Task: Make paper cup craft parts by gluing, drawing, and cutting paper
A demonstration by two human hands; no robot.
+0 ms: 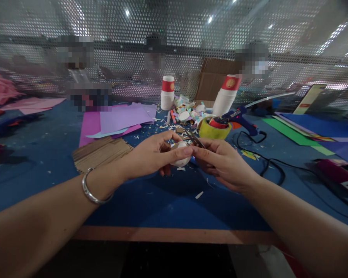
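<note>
Overhead lights (210,19) glint through the perforated screen (188,38); a soft shadow (176,187) darkens your dim worktop (168,214). Toward the edges, your view blurs and stretches.

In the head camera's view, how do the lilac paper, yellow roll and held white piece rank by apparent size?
1. Lilac paper
2. Yellow roll
3. White piece, partly covered by the left hand

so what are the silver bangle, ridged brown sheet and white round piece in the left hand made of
Silver bangle: probably metal, polished, judging by its bright highlights.
Ridged brown sheet: most likely corrugated cardboard, matt, given its parallel ridges.
White round piece in the left hand: perhaps paper or card, pale and fairly matt, but it's partly covered, so that stays open.
</note>
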